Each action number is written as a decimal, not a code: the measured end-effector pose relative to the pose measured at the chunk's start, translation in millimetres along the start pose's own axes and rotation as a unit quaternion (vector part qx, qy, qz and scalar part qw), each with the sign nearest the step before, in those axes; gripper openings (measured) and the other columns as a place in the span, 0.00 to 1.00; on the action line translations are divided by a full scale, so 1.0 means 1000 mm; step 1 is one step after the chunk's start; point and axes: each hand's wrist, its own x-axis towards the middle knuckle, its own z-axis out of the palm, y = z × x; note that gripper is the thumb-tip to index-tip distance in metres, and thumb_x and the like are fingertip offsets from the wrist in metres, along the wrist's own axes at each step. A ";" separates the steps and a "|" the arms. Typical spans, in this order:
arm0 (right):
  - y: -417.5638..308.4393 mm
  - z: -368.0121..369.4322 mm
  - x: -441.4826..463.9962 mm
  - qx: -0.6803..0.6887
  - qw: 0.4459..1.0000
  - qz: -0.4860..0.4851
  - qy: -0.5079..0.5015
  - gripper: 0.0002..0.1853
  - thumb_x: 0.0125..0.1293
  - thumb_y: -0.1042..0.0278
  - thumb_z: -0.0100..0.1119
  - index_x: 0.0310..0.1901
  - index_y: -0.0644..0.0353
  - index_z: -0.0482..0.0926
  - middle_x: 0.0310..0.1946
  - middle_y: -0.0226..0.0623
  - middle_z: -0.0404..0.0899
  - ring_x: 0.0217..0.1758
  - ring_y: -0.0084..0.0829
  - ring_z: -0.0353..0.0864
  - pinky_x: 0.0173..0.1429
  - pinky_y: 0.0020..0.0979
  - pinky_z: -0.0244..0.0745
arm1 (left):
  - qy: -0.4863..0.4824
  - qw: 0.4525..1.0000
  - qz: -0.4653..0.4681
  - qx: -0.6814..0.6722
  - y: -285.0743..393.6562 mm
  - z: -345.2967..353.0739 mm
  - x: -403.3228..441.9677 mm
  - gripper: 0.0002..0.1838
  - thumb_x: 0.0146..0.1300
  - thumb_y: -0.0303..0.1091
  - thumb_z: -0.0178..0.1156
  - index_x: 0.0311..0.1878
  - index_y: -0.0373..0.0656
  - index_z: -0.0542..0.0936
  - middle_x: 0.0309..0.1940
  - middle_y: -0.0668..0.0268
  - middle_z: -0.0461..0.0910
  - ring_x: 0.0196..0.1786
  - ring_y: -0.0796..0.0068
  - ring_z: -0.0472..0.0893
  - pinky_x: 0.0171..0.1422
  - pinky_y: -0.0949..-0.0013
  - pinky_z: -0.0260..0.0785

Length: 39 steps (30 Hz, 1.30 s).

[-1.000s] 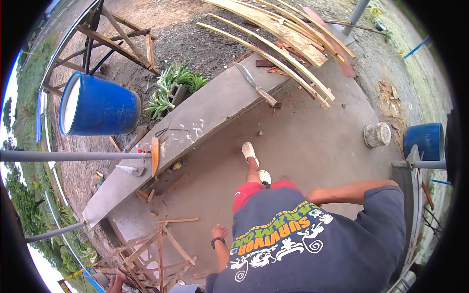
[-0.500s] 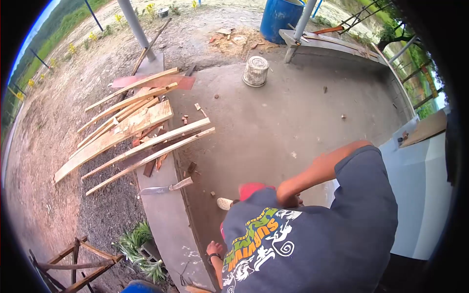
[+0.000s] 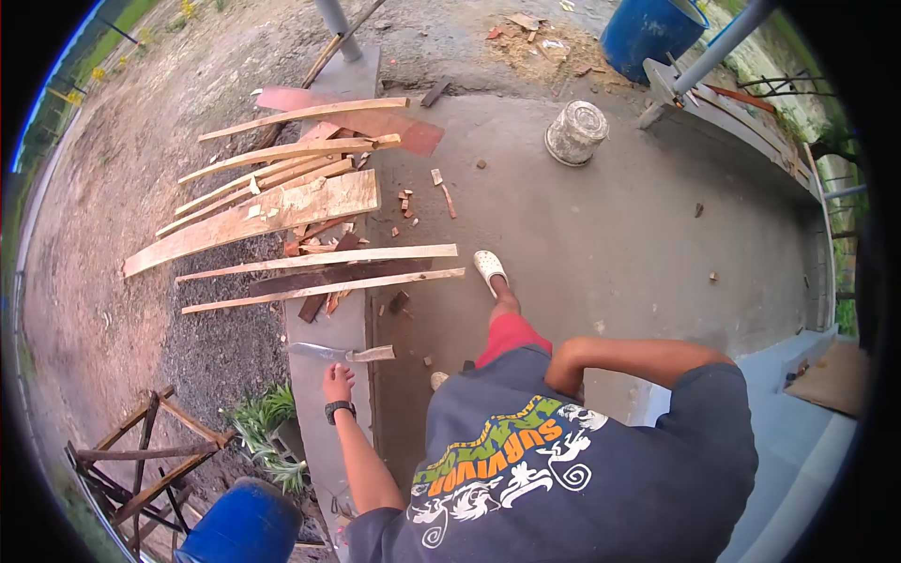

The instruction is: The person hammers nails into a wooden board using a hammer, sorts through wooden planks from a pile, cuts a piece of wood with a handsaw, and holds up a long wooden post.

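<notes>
Saw left hand (image 3: 338,382) unclenched just beside machete (image 3: 324,352); found right hand (image 3: 563,373) right of machete, partly hidden, could not tell grip; noted timber (image 3: 300,206) beyond machete

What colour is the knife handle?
The knife handle is pale tan, best seen in the head view.

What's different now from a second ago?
The left hand has swung forward from the person's side, close to the long knife on the concrete ledge, with no grip visible; the view has turned right. The right hand stays by the dark shirt; knife, planks and pale bucket stay put.
</notes>
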 end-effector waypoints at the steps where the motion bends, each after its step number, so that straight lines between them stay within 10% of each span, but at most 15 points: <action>1: 0.028 -0.036 -0.025 0.018 0.999 -0.024 -0.012 0.17 0.62 0.57 0.73 0.51 0.53 0.91 0.49 0.36 0.91 0.55 0.36 0.89 0.56 0.43 0.83 | 0.002 1.000 -0.018 0.004 0.002 0.035 -0.009 0.19 0.78 0.44 0.59 0.62 0.42 0.79 0.43 0.65 0.86 0.40 0.73 0.88 0.37 0.69 0.78; 2: 0.056 -0.071 -0.050 0.036 0.998 -0.047 -0.025 0.20 0.64 0.54 0.73 0.55 0.50 0.89 0.52 0.32 0.91 0.59 0.34 0.87 0.61 0.44 0.83 | -0.018 0.999 -0.043 -0.010 -0.003 0.067 -0.024 0.18 0.77 0.43 0.60 0.60 0.41 0.81 0.42 0.65 0.87 0.40 0.74 0.88 0.38 0.69 0.79; 4: 0.118 -0.138 -0.079 0.179 0.961 0.043 0.206 0.21 0.65 0.50 0.71 0.55 0.52 0.89 0.50 0.38 0.91 0.58 0.39 0.88 0.60 0.47 0.83 | -0.062 0.994 -0.088 0.032 -0.026 0.107 -0.070 0.17 0.75 0.42 0.62 0.57 0.40 0.83 0.40 0.65 0.87 0.39 0.76 0.87 0.40 0.70 0.80; 6: 0.180 -0.196 -0.055 0.024 0.849 0.120 0.514 0.23 0.65 0.48 0.69 0.53 0.57 0.89 0.47 0.48 0.90 0.51 0.50 0.89 0.55 0.48 0.83 | -0.074 0.990 -0.088 0.077 -0.047 0.144 -0.104 0.17 0.73 0.41 0.64 0.55 0.38 0.85 0.39 0.65 0.88 0.38 0.76 0.87 0.43 0.71 0.81; 11: 0.281 -0.313 0.054 0.137 0.809 0.111 0.561 0.27 0.66 0.46 0.68 0.58 0.56 0.87 0.52 0.51 0.88 0.57 0.54 0.87 0.62 0.49 0.82 | 0.050 0.975 -0.212 -0.033 -0.049 0.175 -0.227 0.18 0.73 0.41 0.65 0.57 0.37 0.84 0.39 0.62 0.88 0.38 0.74 0.88 0.37 0.70 0.79; 17: 0.226 -0.348 0.062 0.127 0.839 0.131 0.512 0.27 0.66 0.48 0.68 0.60 0.59 0.85 0.54 0.52 0.87 0.58 0.54 0.87 0.64 0.51 0.80 | 0.099 0.942 -0.294 -0.128 -0.056 0.212 -0.276 0.20 0.76 0.43 0.62 0.63 0.40 0.79 0.42 0.62 0.87 0.37 0.69 0.87 0.33 0.65 0.79; 27: 0.282 -0.486 -0.128 0.018 0.589 0.124 0.799 0.16 0.69 0.61 0.67 0.53 0.60 0.81 0.49 0.51 0.86 0.54 0.54 0.86 0.60 0.51 0.81 | 0.108 0.912 -0.311 -0.247 -0.026 0.265 -0.199 0.20 0.79 0.43 0.58 0.65 0.41 0.76 0.44 0.61 0.86 0.42 0.66 0.88 0.40 0.62 0.82; 39: 0.424 -0.698 -0.165 -0.008 0.664 0.236 0.709 0.31 0.64 0.57 0.75 0.60 0.64 0.73 0.54 0.57 0.81 0.59 0.60 0.82 0.62 0.54 0.80 | 0.147 0.880 -0.367 -0.264 0.129 0.410 -0.209 0.21 0.77 0.44 0.60 0.64 0.41 0.78 0.48 0.60 0.88 0.44 0.69 0.89 0.42 0.65 0.81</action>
